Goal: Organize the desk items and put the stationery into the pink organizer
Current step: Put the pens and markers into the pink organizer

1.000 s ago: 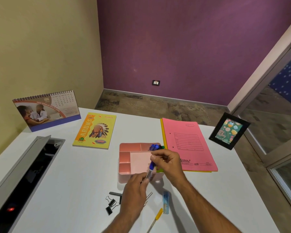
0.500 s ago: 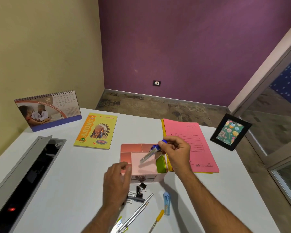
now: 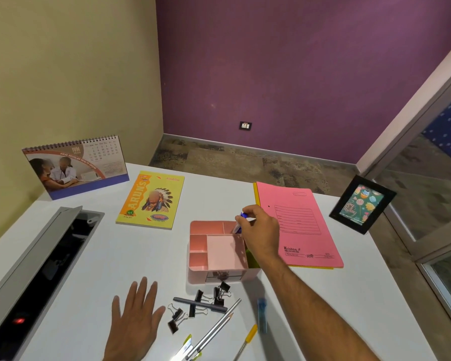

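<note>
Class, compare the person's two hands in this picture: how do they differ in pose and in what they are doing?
The right hand is raised over the pink organizer, while the left hand is low over the white desk. The right hand pinches a blue pen, pointed down into a back compartment; the left hand holds nothing. The right hand's fingers are curled; the left hand's are spread straight. Both show their backs.

Count — binder clips (image 3: 196, 303): about five; pencils (image 3: 214, 327): two; pens (image 3: 200, 304): three visible; organizer (image 3: 198, 259): one; folders (image 3: 301, 225), stacked at 2 o'clock: two.
</note>
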`<state>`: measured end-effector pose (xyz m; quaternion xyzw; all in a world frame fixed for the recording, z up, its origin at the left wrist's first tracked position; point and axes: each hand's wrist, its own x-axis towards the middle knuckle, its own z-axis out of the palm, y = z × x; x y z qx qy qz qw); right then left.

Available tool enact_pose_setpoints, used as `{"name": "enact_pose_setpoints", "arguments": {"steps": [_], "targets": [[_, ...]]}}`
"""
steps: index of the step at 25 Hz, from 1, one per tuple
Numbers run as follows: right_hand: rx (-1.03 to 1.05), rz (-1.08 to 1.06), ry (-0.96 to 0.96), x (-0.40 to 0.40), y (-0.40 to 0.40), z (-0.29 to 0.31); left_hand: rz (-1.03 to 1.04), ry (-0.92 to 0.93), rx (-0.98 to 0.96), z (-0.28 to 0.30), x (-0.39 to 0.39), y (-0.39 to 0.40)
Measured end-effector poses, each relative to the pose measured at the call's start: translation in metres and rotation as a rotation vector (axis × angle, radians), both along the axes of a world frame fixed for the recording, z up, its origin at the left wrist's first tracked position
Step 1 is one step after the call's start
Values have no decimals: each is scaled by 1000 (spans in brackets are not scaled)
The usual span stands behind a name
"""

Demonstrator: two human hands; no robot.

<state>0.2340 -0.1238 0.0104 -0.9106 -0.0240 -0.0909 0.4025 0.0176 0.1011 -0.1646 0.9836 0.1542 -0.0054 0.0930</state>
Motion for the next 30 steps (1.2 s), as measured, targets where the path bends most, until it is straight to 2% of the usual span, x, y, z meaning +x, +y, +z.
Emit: {"name": "enact_pose_setpoints", "arguments": {"steps": [3,8,12,14,17,20,23,27,30], "targets": [[-143,29,37,-2,3,-10,-16,1,21,-5,-2,-1],[-375,108,-29,-4,1,-23,-10,-33,30,-4,-3,-3],[-467,157,-33,-6,1,-33,-7,-14,28,-4,-3,-1],[-455,178,-66,-12,1,-35,-8,-20,30,-5,-2,-1],[-289,215,-155,-31,-2,-44,-38,0,32,-5,-2,-3],[-155,270,-56,-63,-13,-66,-42,53,61,-14,-1,3],[-134,267,54,-92,-24,-81,-30,23,61,-16,-1,3],[-125,201,-19,-111,-28,-89,-35,-19,34,-6,-3,-2],[-275,230,13,-124,-33,-104,-21,-22,33,-7,-3,-1]]}}
